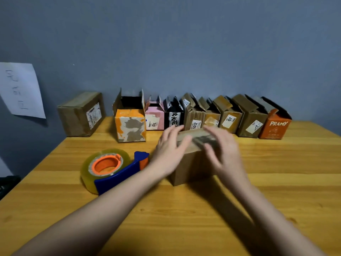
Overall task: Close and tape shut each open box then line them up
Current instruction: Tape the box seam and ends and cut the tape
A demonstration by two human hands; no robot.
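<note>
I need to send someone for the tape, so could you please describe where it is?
On the wooden table, look left of the plain brown cardboard box near the front. The clear tape roll lies there in a blue dispenser with an orange core, the only non-box item.

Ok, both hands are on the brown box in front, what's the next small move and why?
Probably keep the right hand pressing the flaps down and send the left hand to the tape dispenser. The brown box looks closed on top, both hands lie flat on it with straight fingers, and the dispenser sits on the table just left of it. Blur hides whether tape is already on.
</note>
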